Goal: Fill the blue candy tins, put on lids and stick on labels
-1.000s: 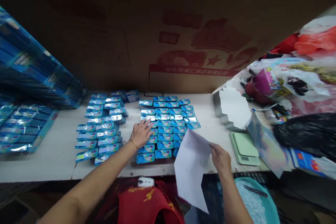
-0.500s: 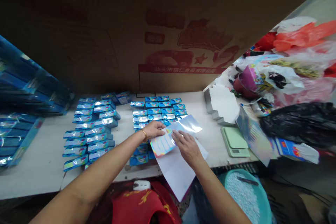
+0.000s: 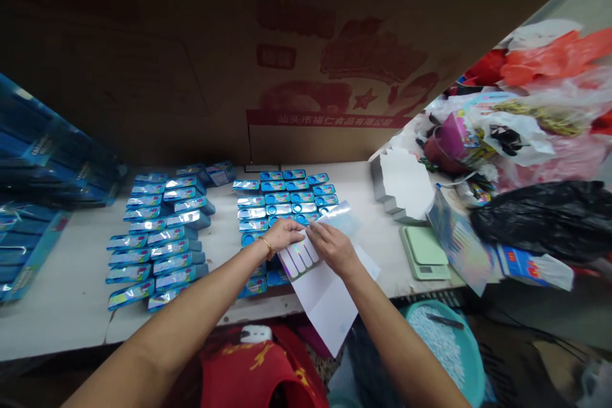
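Fingers (image 3: 292,227) of the left hand (image 3: 282,236) and right hand (image 3: 337,250) seem clamped on the sheet (image 3: 329,309), which partly hides blue packs (image 3: 276,198).

a sheet (image 3: 329,309) is over packs (image 3: 276,198), left of the scale (image 3: 424,254)

Blue boxes (image 3: 173,248) stand on the white surface (image 3: 357,182), below and left of the hands (image 3: 284,234). Right of them sit stacked white card (image 3: 406,183) and a scale (image 3: 424,248).

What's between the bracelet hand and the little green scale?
In the head view, the right hand, then a corner of the white paper and white tabletop lie between the left hand and the green scale.
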`<state>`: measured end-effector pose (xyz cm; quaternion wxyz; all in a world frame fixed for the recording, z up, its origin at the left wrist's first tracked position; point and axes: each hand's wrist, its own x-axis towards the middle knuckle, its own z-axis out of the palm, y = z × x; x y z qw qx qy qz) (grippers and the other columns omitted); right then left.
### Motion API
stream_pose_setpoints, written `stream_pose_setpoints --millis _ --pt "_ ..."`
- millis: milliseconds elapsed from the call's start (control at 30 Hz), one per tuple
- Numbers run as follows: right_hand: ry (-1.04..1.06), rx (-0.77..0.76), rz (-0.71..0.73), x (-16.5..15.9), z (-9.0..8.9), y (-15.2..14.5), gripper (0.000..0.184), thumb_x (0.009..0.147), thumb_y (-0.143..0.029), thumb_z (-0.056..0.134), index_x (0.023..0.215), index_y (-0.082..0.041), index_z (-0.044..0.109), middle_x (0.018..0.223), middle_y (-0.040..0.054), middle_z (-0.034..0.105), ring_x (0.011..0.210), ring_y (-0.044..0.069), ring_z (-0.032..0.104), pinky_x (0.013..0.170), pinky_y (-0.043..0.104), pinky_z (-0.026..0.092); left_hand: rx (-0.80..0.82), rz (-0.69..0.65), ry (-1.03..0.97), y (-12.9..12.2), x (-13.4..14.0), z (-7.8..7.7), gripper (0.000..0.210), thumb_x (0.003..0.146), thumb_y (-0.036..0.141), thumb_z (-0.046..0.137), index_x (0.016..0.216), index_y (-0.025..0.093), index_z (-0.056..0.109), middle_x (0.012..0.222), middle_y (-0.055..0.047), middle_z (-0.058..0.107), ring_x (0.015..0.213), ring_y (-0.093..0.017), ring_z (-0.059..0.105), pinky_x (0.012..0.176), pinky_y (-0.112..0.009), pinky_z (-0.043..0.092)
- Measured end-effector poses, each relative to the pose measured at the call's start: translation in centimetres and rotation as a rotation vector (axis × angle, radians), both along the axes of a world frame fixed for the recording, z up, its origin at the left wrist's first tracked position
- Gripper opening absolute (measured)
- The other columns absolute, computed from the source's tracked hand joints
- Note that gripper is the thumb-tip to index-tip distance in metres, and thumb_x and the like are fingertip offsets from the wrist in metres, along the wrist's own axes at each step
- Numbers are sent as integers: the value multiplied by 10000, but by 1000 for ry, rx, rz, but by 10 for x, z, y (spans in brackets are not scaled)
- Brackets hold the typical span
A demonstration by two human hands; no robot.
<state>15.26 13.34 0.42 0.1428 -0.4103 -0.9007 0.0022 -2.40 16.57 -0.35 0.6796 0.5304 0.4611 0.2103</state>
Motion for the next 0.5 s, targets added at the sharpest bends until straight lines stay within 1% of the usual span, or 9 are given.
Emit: stream_pose_setpoints --millis 67,133,200,267,300,333,400,467,500 --pt "64 -43 -45 1 12 -9 246 831 -137 386 1006 -168 556 1107 92 535 985 183 472 823 328 399 69 -27 72 5 2 -5 267 648 226 527 872 135 639 692 -5 630 612 -135 558 573 -239 433" --pt "201 -135 -155 -3 37 -20 200 824 -156 401 915 -175 578 1035 85 559 934 173 493 806 323 402 231 -46 233 13 4 -10 243 652 189 515 849 150 652 717 -15 646 673 -160 575 637 -266 442" --pt "413 -272 -301 -11 65 -30 163 812 -190 421 842 -178 581 934 70 575 865 159 511 744 292 422 403 -35 375 20 2 -13 228 651 170 522 832 169 661 772 -31 657 759 -186 580 727 -301 434" --pt "654 -445 -449 -21 85 -39 147 794 -242 450 786 -175 581 820 48 577 751 137 526 629 248 432 525 55 399 20 -4 -11 236 662 191 542 870 184 654 892 -51 648 881 -205 558 827 -327 399" --pt "773 -540 -523 -28 91 -41 152 781 -272 469 771 -172 582 749 34 572 674 124 523 564 229 422 551 134 362 17 -10 -8 246 682 220 538 902 187 643 951 -57 633 934 -205 538 862 -332 380" --pt "886 -634 -594 -34 92 -43 166 764 -302 491 767 -166 586 674 18 562 595 110 506 507 214 402 544 221 296 11 -17 -4 257 714 258 518 934 185 629 985 -62 620 962 -200 524 879 -333 370" --pt "1092 -801 -713 -50 84 -45 208 723 -345 538 769 -150 594 543 -15 524 474 83 451 433 193 352 431 366 113 -9 -35 6 320 784 345 423 981 165 600 988 -75 613 948 -187 528 859 -331 387" --pt "1253 -927 -788 -66 69 -46 235 681 -361 576 749 -137 597 490 -28 506 425 67 416 393 177 304 237 404 -75 -34 -54 16 377 791 394 401 1018 145 571 957 -84 619 895 -180 551 803 -320 422" --pt "1315 -975 -807 -75 60 -47 238 661 -362 591 729 -133 597 511 -20 526 424 62 418 380 172 285 156 407 -132 -46 -62 19 383 758 394 464 1033 144 558 946 -80 620 879 -179 556 783 -313 432"
